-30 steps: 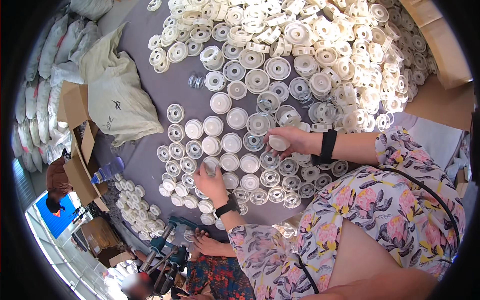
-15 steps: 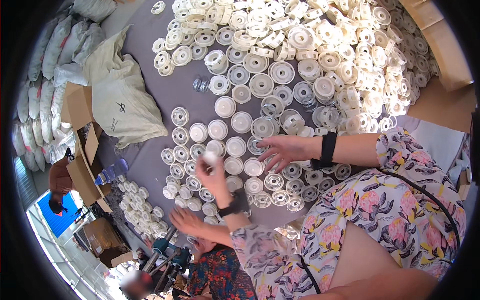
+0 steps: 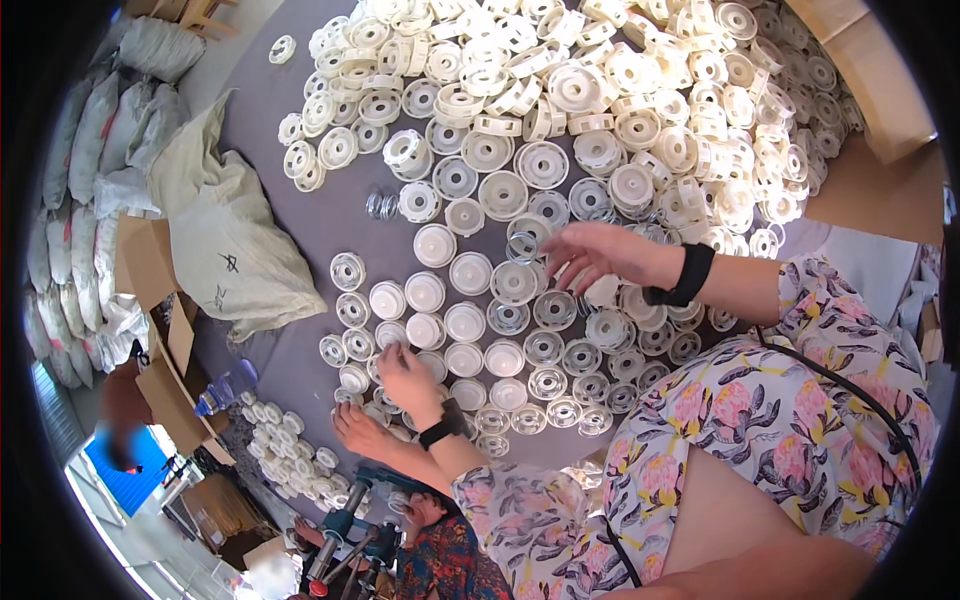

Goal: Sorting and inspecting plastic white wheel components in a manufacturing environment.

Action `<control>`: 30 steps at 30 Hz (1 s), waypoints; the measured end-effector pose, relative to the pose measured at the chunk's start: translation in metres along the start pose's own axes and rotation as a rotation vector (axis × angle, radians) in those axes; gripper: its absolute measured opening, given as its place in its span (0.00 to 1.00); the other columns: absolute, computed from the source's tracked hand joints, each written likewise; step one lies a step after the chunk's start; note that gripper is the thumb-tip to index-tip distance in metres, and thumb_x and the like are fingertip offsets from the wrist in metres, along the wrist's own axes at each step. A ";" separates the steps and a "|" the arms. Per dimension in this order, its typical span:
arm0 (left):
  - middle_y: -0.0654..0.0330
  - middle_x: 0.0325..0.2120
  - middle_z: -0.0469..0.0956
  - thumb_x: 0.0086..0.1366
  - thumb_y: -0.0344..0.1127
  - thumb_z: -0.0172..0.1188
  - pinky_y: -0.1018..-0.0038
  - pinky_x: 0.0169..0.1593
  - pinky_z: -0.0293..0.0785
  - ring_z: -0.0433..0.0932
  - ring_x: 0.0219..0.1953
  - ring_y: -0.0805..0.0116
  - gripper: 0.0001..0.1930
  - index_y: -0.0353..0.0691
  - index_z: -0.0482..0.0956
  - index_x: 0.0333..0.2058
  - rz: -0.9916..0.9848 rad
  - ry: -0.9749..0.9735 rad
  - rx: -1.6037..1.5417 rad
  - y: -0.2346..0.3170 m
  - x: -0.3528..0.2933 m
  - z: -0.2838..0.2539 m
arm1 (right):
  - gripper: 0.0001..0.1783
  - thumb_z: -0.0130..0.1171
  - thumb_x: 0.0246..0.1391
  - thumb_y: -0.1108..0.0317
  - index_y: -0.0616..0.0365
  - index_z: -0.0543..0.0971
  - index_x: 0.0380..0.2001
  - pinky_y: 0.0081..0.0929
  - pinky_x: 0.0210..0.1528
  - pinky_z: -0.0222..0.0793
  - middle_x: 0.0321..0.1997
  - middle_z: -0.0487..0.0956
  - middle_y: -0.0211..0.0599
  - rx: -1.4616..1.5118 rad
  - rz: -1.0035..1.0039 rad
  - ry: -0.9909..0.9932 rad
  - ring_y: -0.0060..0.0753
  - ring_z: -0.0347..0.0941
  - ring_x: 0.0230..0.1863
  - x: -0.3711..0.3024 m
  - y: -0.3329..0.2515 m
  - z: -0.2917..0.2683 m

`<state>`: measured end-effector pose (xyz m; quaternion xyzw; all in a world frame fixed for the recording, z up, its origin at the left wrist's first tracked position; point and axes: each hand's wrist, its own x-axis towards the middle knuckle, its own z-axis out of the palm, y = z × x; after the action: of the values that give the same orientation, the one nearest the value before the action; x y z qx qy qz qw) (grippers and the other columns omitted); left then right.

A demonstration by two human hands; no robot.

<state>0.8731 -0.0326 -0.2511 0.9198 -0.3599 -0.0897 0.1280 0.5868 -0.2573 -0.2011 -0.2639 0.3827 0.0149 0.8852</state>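
Over the front left rows of white round plastic parts (image 3: 425,331) is my left hand (image 3: 408,388), its fingers drawn together at the parts. What the fingertips hold, if anything, is hidden beneath them. My right hand (image 3: 610,254) hovers above the middle parts with its fingers apart and bent down. Left of its fingertips, a metal coil spring (image 3: 522,247) sits on a white ring-shaped part (image 3: 514,283). Several parts toward the front carry shiny metal coils, such as the open part (image 3: 548,382); those left of them look capped.
A large heap of cream plastic rings (image 3: 580,85) covers the far side. Loose springs (image 3: 381,204) lie left of them. A co-worker's hand (image 3: 365,432) reaches in beside my left wrist, near a green hand press (image 3: 345,525). A cloth sack (image 3: 235,240) and cardboard box (image 3: 170,395) stand left.
My left hand has lowered toward the front left parts; the small white piece it held is no longer visible. My right hand has moved right and away from me. The whole view has shifted slightly.
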 end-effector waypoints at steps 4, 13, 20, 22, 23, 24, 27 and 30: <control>0.52 0.31 0.76 0.52 0.32 0.60 0.65 0.42 0.69 0.74 0.36 0.53 0.11 0.33 0.77 0.34 0.096 -0.021 -0.119 0.032 0.035 -0.015 | 0.23 0.44 0.59 0.53 0.62 0.69 0.48 0.24 0.35 0.73 0.39 0.75 0.39 -0.055 -0.131 0.109 0.30 0.75 0.36 -0.016 -0.021 -0.021; 0.47 0.45 0.69 0.47 0.35 0.65 0.62 0.52 0.64 0.68 0.48 0.49 0.25 0.35 0.71 0.45 0.550 -0.180 -0.460 0.231 0.099 0.058 | 0.18 0.50 0.56 0.62 0.59 0.71 0.47 0.24 0.41 0.68 0.39 0.76 0.35 -0.769 -0.389 0.458 0.26 0.71 0.39 -0.033 -0.033 -0.049; 0.40 0.56 0.57 0.47 0.41 0.64 0.55 0.59 0.54 0.52 0.59 0.37 0.35 0.43 0.64 0.55 0.727 -0.217 -0.072 0.269 0.093 0.080 | 0.19 0.52 0.52 0.61 0.58 0.72 0.46 0.31 0.48 0.65 0.41 0.74 0.40 -0.962 -0.395 0.612 0.34 0.69 0.46 -0.044 -0.033 -0.063; 0.44 0.55 0.60 0.48 0.40 0.64 0.56 0.60 0.53 0.55 0.59 0.43 0.32 0.42 0.67 0.53 0.695 -0.232 -0.150 0.256 0.087 0.077 | 0.21 0.59 0.43 0.62 0.56 0.75 0.42 0.36 0.53 0.59 0.41 0.75 0.39 -1.433 -0.721 0.736 0.38 0.66 0.51 -0.040 -0.026 -0.077; 0.47 0.53 0.64 0.48 0.38 0.64 0.57 0.58 0.56 0.59 0.57 0.45 0.27 0.40 0.70 0.49 0.693 -0.125 -0.111 0.252 0.079 0.076 | 0.21 0.59 0.43 0.62 0.56 0.75 0.42 0.36 0.53 0.59 0.41 0.75 0.39 -1.430 -0.718 0.736 0.38 0.66 0.51 -0.040 -0.024 -0.082; 0.47 0.53 0.64 0.48 0.38 0.64 0.57 0.58 0.56 0.59 0.57 0.45 0.27 0.40 0.70 0.49 0.691 -0.128 -0.110 0.250 0.071 0.068 | 0.22 0.61 0.39 0.62 0.54 0.75 0.42 0.38 0.54 0.57 0.41 0.74 0.38 -1.580 -0.684 0.670 0.38 0.64 0.51 -0.039 -0.025 -0.081; 0.50 0.46 0.69 0.46 0.33 0.65 0.60 0.52 0.63 0.66 0.50 0.51 0.23 0.38 0.74 0.43 0.819 -0.203 -0.332 0.259 0.040 0.055 | 0.25 0.63 0.34 0.62 0.52 0.75 0.42 0.38 0.55 0.55 0.43 0.72 0.37 -1.757 -0.487 0.553 0.37 0.63 0.51 -0.038 -0.025 -0.080; 0.50 0.47 0.69 0.44 0.29 0.66 0.63 0.51 0.65 0.68 0.49 0.51 0.28 0.36 0.70 0.47 0.837 -0.397 -0.469 0.260 0.005 0.053 | 0.26 0.62 0.33 0.62 0.51 0.74 0.42 0.34 0.50 0.58 0.40 0.71 0.38 -1.786 -0.419 0.464 0.40 0.65 0.46 -0.026 -0.027 -0.077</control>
<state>0.6971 -0.2290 -0.2243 0.6090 -0.6845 -0.2817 0.2850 0.5228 -0.3130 -0.2143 -0.9037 0.3412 0.0903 0.2423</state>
